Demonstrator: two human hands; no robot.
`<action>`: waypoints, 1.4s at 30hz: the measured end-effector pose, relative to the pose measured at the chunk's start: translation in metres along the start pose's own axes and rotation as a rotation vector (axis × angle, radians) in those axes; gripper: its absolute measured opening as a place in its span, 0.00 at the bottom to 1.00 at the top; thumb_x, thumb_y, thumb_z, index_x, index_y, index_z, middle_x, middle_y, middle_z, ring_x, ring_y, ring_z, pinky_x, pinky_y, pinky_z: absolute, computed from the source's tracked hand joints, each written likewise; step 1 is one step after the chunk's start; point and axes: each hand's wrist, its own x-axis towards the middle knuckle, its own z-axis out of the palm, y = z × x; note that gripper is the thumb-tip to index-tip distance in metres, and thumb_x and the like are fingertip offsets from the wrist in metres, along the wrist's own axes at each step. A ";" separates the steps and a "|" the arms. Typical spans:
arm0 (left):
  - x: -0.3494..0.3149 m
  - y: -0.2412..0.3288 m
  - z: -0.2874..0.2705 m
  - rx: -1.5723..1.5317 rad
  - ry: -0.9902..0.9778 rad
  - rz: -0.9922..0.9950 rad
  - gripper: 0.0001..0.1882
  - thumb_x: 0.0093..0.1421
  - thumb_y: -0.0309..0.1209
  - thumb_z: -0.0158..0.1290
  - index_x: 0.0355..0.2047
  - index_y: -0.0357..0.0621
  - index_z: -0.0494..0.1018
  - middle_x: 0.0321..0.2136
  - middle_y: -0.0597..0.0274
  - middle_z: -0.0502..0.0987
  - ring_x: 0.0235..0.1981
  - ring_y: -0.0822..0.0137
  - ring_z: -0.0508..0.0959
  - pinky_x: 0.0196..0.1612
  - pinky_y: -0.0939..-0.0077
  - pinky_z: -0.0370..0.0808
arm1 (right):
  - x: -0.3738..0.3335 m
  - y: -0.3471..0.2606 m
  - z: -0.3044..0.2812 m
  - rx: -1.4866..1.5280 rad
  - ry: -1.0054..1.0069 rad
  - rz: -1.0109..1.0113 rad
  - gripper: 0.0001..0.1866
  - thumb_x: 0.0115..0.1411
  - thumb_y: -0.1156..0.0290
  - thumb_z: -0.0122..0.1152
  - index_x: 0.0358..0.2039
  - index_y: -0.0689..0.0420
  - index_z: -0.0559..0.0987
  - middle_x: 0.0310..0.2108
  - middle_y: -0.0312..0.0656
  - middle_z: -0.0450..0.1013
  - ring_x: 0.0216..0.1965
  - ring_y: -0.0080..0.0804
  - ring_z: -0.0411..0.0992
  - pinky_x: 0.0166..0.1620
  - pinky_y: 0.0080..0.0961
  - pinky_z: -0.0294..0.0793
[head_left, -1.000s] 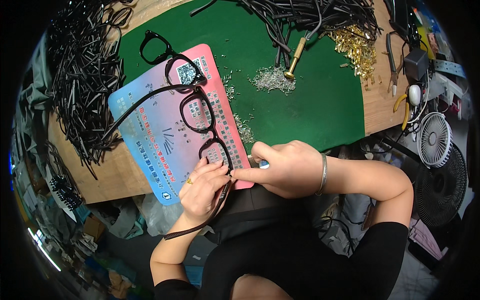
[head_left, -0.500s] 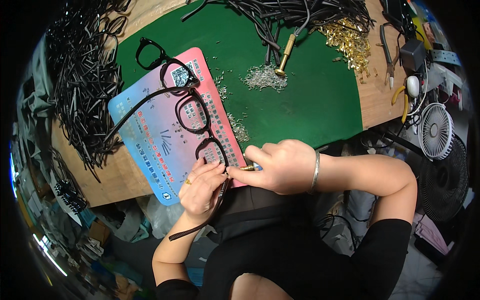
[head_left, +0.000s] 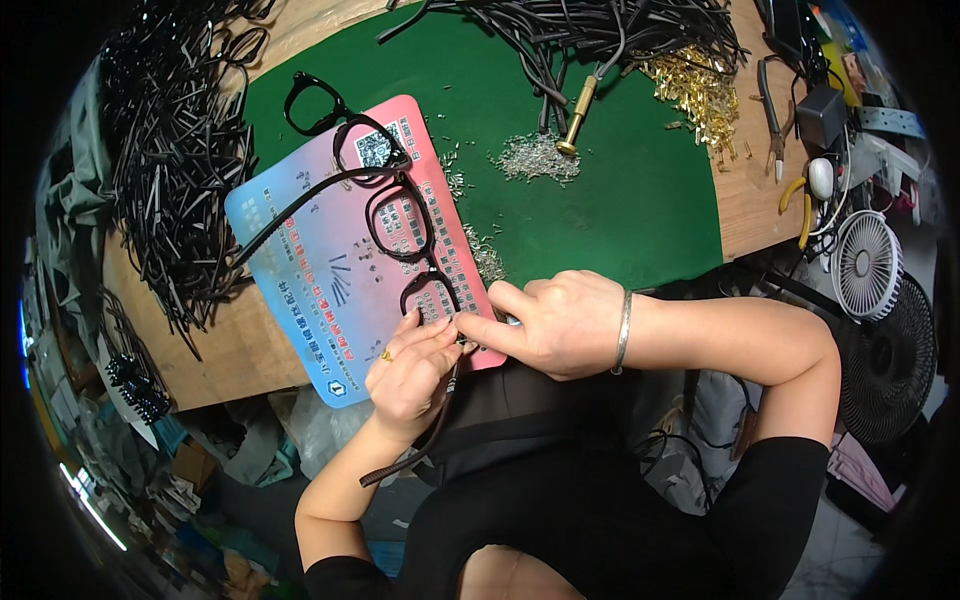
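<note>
My left hand [head_left: 408, 380] pinches a pair of black-framed eyeglasses [head_left: 430, 225] near the hinge, at the near edge of a pink-and-blue printed card [head_left: 300, 290]. One temple arm [head_left: 420, 445] hangs past my wrist toward me; the other [head_left: 290, 205] stretches left over the card. My right hand [head_left: 560, 325] is closed around a small screwdriver [head_left: 513, 319], mostly hidden by the fingers. Its index fingertip meets the left fingertips at the hinge. A second black frame [head_left: 313, 105] lies across the card's far corner, partly overlapped by the first.
Small silver screws [head_left: 535, 158] lie heaped on the green mat [head_left: 620, 215], beside a brass-handled tool [head_left: 577, 115]. Brass fittings [head_left: 695, 95] and pliers [head_left: 775, 120] lie at the far right. Black temple arms [head_left: 180, 180] pile up at left. A white fan [head_left: 865, 262] stands right.
My right index finger has closed in on the hinge and covers most of the screwdriver. The hanging temple arm has swung slightly right. The whole view has shifted a little.
</note>
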 end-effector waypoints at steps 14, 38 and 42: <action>0.015 0.017 -0.001 -0.110 0.069 -0.181 0.10 0.42 0.24 0.65 0.25 0.46 0.75 0.22 0.69 0.76 0.25 0.68 0.75 0.63 0.54 0.48 | -0.027 0.004 -0.024 0.130 0.156 0.131 0.21 0.50 0.66 0.59 0.46 0.55 0.69 0.31 0.42 0.65 0.22 0.35 0.72 0.24 0.28 0.73; 0.046 -0.100 -0.136 0.826 0.063 -0.475 0.06 0.53 0.28 0.53 0.26 0.40 0.69 0.24 0.53 0.72 0.27 0.52 0.72 0.31 0.61 0.70 | -0.005 0.018 -0.026 0.282 0.179 0.241 0.13 0.53 0.68 0.57 0.39 0.58 0.73 0.27 0.43 0.69 0.25 0.38 0.72 0.27 0.28 0.71; 0.042 -0.117 -0.123 0.812 -0.042 -0.522 0.07 0.50 0.25 0.54 0.30 0.41 0.68 0.26 0.52 0.71 0.29 0.49 0.73 0.32 0.58 0.70 | -0.004 0.017 -0.022 0.276 0.196 0.257 0.12 0.53 0.69 0.57 0.38 0.58 0.74 0.26 0.43 0.69 0.25 0.38 0.71 0.28 0.28 0.71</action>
